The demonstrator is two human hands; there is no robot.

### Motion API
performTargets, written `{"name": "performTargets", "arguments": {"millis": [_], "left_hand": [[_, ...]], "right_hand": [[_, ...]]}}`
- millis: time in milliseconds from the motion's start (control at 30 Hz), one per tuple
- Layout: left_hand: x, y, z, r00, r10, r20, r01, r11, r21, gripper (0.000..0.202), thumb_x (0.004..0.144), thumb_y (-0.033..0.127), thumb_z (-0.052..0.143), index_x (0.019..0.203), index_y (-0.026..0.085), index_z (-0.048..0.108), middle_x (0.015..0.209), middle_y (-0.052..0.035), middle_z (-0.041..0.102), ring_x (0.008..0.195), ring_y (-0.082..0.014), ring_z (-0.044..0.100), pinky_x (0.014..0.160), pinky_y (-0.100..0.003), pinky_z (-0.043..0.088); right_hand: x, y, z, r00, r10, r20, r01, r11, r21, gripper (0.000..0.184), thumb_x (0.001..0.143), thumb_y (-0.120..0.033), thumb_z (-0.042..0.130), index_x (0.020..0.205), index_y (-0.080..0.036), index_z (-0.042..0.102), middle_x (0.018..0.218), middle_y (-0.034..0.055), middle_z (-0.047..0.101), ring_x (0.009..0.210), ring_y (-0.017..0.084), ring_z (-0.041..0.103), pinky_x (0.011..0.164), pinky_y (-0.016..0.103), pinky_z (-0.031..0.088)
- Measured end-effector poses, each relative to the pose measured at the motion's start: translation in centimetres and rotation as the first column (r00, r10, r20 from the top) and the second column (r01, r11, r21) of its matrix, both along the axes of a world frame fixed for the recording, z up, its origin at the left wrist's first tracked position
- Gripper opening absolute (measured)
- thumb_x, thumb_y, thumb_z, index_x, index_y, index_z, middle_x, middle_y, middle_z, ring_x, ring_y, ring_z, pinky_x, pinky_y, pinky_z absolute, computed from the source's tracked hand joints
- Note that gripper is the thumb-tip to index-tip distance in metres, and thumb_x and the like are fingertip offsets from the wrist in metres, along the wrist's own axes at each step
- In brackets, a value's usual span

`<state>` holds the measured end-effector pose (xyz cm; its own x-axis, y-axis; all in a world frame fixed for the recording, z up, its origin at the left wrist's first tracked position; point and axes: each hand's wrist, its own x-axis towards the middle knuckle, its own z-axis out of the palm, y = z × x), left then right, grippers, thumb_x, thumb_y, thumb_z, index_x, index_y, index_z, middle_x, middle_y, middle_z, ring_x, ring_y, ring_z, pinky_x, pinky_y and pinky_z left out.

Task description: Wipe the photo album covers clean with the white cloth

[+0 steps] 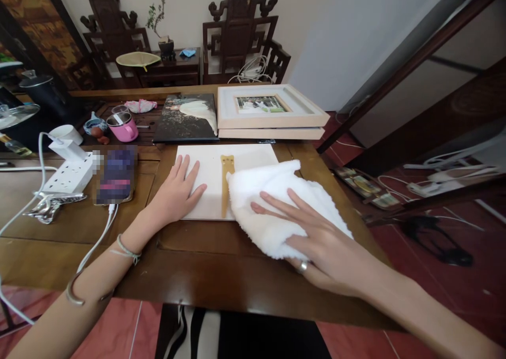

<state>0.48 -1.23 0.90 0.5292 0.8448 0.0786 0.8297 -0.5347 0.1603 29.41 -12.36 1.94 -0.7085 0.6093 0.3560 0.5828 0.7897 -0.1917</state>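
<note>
- Head view: the left hand (179, 190) lies spread on the left end of the white board (205, 164), beside the gold strip (228, 185).
- The right hand (312, 232) holds the white cloth (261, 185), fingers splayed on top; the cloth covers the board's right end and overhangs its near edge.
- A broad strip of brown surface (205, 274) runs along the board's near edge.
- Stacked frames (272, 129) sit close beyond the far edge.
- Leftward, the phone (115, 177) stands apart.

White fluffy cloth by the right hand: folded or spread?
Loosely spread: the white fluffy cloth fans out around the right hand, edges uneven. Any fold underneath: cannot tell.
</note>
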Motion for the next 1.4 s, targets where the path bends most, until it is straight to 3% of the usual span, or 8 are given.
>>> {"name": "performTargets", "arguments": {"millis": [267,367,467,767,967,1167,1300,1400], "left_hand": [[-0.5,0.3,-0.2,1.000,0.011,0.009,-0.011,1.000,-0.029,0.067,0.100,0.046,0.034,0.151,0.004,0.026,0.161,-0.0232,0.014,0.150,-0.0373,0.003,0.120,-0.052,0.018],[-0.8,0.4,-0.4,1.000,0.007,0.020,-0.006,1.000,-0.024,0.066,0.101,0.047,0.033,0.151,0.005,0.026,0.162,-0.0225,0.013,0.150,-0.0370,0.003,0.119,-0.054,0.018],[-1.1,0.4,-0.4,1.000,0.009,0.014,-0.008,0.999,-0.031,0.066,0.101,0.046,0.034,0.151,0.003,0.026,0.161,-0.0241,0.012,0.150,-0.0380,0.003,0.120,-0.053,0.017],[-1.4,-0.2,0.0,1.000,0.018,0.008,-0.018,0.999,-0.032,0.066,0.101,0.043,0.035,0.149,-0.002,0.026,0.159,-0.0295,0.012,0.149,-0.0375,0.002,0.120,-0.052,0.016],[-1.2,0.2,-0.5,0.998,-0.009,0.058,0.009,1.000,-0.007,0.063,0.102,0.046,0.031,0.151,0.007,0.026,0.161,-0.0229,0.012,0.150,-0.0330,0.006,0.120,-0.054,0.018],[-1.0,0.7,-0.5,1.000,-0.006,0.008,0.006,0.999,-0.040,0.065,0.101,0.044,0.032,0.150,0.002,0.025,0.161,-0.0238,0.015,0.150,-0.0333,0.006,0.120,-0.052,0.018],[-1.0,0.8,-0.7,1.000,-0.008,0.010,0.008,0.999,-0.036,0.065,0.101,0.045,0.033,0.150,0.002,0.026,0.161,-0.0234,0.015,0.150,-0.0341,0.007,0.120,-0.053,0.017],[-1.3,0.8,-0.9,0.999,-0.035,0.035,0.036,0.999,-0.018,0.063,0.100,0.042,0.032,0.149,0.002,0.027,0.160,-0.0252,0.017,0.150,-0.0349,0.007,0.119,-0.055,0.020]], "right_hand": [[-0.7,9.3,-1.0,0.979,-0.196,0.050,0.194,0.980,0.047,0.019,0.091,-0.019,0.046,0.091,-0.016,0.064,0.140,0.0224,0.055,0.140,0.037,0.038,0.109,0.069,0.032],[-1.6,10.9,-1.2,0.960,-0.276,0.045,0.274,0.961,0.035,0.021,0.094,-0.022,0.046,0.099,-0.015,0.065,0.138,0.0217,0.057,0.140,0.036,0.039,0.109,0.067,0.033],[-2.5,9.4,-1.0,0.964,-0.264,0.033,0.263,0.965,0.022,0.021,0.092,-0.018,0.046,0.100,-0.017,0.066,0.141,0.0184,0.055,0.140,0.037,0.037,0.110,0.069,0.030],[-2.3,-1.0,1.3,0.999,-0.037,-0.006,0.037,0.996,-0.086,0.020,0.086,-0.012,0.047,0.072,-0.021,0.058,0.148,0.0125,0.049,0.144,0.030,0.032,0.115,0.064,0.029],[-1.5,3.1,1.1,0.993,-0.118,-0.001,0.117,0.982,-0.150,0.023,0.094,-0.028,0.044,0.078,-0.022,0.060,0.148,0.0142,0.048,0.139,0.032,0.041,0.113,0.063,0.033],[-5.4,10.2,0.0,0.928,-0.369,-0.055,0.354,0.917,-0.184,0.028,0.097,-0.031,0.039,0.099,-0.018,0.064,0.128,0.0154,0.065,0.138,0.037,0.041,0.112,0.066,0.029],[-8.1,9.5,-0.4,0.902,-0.424,-0.086,0.413,0.903,-0.121,0.030,0.094,-0.022,0.040,0.111,-0.013,0.064,0.132,0.0190,0.062,0.140,0.040,0.036,0.109,0.072,0.024],[-8.8,6.2,-0.2,0.961,-0.275,-0.038,0.270,0.957,-0.105,0.030,0.085,-0.013,0.048,0.108,-0.016,0.067,0.143,0.0176,0.053,0.143,0.040,0.030,0.110,0.074,0.020]]}}
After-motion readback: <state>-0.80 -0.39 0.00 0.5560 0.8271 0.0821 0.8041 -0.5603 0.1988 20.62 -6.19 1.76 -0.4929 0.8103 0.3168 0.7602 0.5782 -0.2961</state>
